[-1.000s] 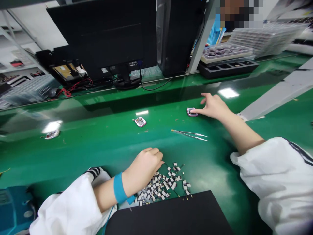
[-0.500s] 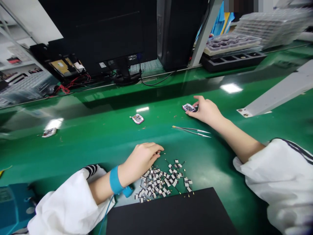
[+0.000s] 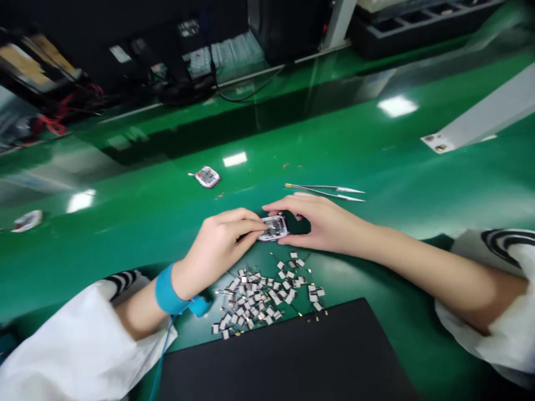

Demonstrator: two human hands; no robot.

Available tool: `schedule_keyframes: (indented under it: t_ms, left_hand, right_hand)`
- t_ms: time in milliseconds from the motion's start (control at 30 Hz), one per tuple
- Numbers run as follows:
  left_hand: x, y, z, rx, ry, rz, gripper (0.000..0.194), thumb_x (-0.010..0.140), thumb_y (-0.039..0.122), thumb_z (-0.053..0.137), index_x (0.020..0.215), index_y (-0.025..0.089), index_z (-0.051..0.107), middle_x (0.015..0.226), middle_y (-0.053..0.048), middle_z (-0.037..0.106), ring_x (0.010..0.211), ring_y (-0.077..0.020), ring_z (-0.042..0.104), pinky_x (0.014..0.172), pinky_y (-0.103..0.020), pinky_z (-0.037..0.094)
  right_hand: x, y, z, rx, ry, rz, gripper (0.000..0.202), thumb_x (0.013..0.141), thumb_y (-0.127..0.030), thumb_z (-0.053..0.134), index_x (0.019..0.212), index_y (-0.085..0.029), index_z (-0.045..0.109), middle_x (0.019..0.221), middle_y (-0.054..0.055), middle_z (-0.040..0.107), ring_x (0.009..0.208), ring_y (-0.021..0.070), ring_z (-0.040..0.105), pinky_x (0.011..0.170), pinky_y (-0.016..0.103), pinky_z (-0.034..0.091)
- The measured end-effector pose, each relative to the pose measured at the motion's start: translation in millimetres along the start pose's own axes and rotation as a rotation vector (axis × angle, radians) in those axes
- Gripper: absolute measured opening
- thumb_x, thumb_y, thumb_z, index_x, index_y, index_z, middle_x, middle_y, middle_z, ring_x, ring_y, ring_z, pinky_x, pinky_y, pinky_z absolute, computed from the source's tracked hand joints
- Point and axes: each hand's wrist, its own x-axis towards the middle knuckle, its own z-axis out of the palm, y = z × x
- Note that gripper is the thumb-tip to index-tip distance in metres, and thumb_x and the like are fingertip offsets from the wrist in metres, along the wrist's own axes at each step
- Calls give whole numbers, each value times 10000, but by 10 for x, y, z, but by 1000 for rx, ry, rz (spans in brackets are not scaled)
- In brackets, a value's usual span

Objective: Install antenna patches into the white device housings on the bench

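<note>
My right hand [image 3: 317, 220] grips a small rounded-square device [image 3: 275, 228] by its edges, thumb below and fingers above. An exposed circuit board fills its pale, pink-edged casing. At the device's left side, my left hand [image 3: 229, 234] has thumb and fingers pinched together over the board; whatever is between the fingertips is hidden. A blue strap [image 3: 169, 292] with a cord circles the left wrist. Just below both hands lies a pile of small white pieces [image 3: 254, 298] with thin dark leads and gold-coloured tips. Tweezers [image 3: 324, 190] rest on the table behind my right hand.
A similar open device [image 3: 207, 177] lies farther back, and another [image 3: 27, 221] at far left. A black mat [image 3: 276, 356] covers the front of the green table [image 3: 376, 167]. A grey metal bracket [image 3: 480, 114] stands right; a black compartment tray [image 3: 418, 28] sits behind.
My right hand has brought the device from the back right to the left hand. My left hand, earlier above the pile with a thin lead by its fingertips, now meets the device. The view has tilted down.
</note>
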Motion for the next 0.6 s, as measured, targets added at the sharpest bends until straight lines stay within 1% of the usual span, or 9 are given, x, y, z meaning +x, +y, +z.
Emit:
schedule_keyframes:
  t_ms: [100,233,333,400,533,600]
  left_hand:
    - [-61,52,31,85,3,41,106,780,165,540,840,164,627,857,2,631,776,-85,589,707,-168,473]
    - [-115,96,119,187,-4,69,109,790,166,526,858,169,610,890,5,620,797,-98,582,729,-197,477]
    - [-124,118,179,256,-17,62,115,792,157,521,874,167,602,902,5,613,801,-101,578,735,-203,476]
    - [-122,141,201,300,-16,61,120,787,153,527,882,165,600,898,4,613,791,-99,578,729,-201,473]
    - [-105,212,212,366,16,65,103,772,157,551,857,169,608,864,14,623,760,-87,580,703,-182,465]
    - [-97,237,215,386,21,67,96,770,160,557,846,179,612,850,25,627,753,-81,579,690,-174,457]
  right_hand:
    - [-22,2,-23,42,1,-58,479,705,-325,619,1135,-186,462,1064,-10,560,973,123,500,839,259,411]
    - [-23,54,37,49,25,-119,475,693,-350,629,1106,-173,475,1050,-10,570,941,118,516,799,248,424]
    - [-24,87,77,40,38,-145,448,695,-334,630,1083,-166,484,1040,-7,576,951,122,519,800,249,428]
    - [-27,99,90,37,44,-150,432,697,-328,628,1072,-167,485,1036,-7,577,955,128,524,832,270,422]
    - [-34,116,103,22,53,-150,383,712,-359,603,1042,-204,487,1003,-21,577,938,146,536,922,361,375]
    - [-38,124,109,16,48,-150,353,727,-367,582,1031,-213,489,985,-24,574,930,148,538,936,381,362]
